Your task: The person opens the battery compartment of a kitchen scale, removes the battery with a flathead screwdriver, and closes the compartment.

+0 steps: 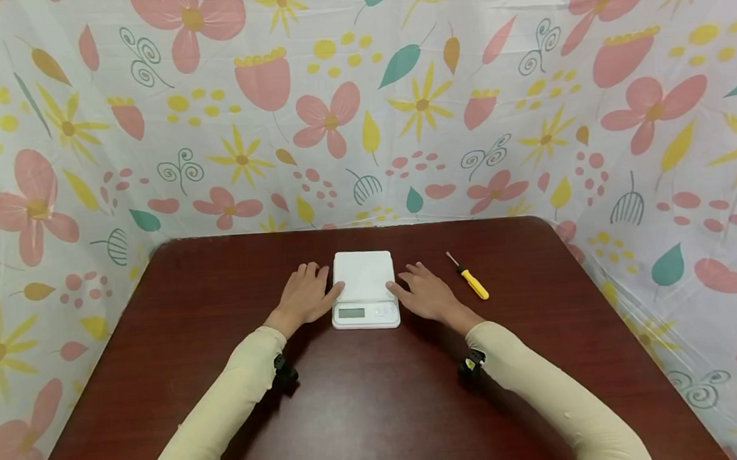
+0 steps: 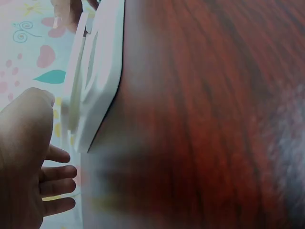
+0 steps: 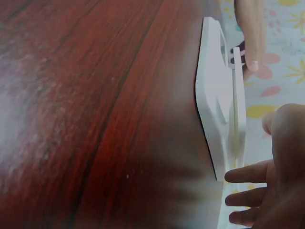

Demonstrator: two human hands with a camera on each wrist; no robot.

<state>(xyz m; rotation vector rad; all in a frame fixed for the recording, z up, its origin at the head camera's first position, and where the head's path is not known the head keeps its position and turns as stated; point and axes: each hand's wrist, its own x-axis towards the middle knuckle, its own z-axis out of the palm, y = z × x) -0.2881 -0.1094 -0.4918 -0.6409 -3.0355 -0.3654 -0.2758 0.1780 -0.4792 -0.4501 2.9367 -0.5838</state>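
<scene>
A white digital kitchen scale [image 1: 364, 276] with a small grey display [image 1: 351, 313] lies flat on the table, display side toward me. My left hand [image 1: 303, 295] is at its left side, thumb by the edge of the weighing plate and fingers loosely extended. On the opposite side, my right hand [image 1: 429, 292] mirrors it, its thumb by the plate's right edge. Both wrist views show the scale's side [image 2: 106, 71] low on the wood, with relaxed fingers [image 3: 248, 172] beside it. Whether the thumbs press on the plate I cannot tell.
A screwdriver [image 1: 474, 284] with a yellow handle lies to the right of my right hand. The dark red-brown wooden table [image 1: 381, 407] ends at the back against a flower-patterned curtain [image 1: 359, 102], which also hangs along both sides.
</scene>
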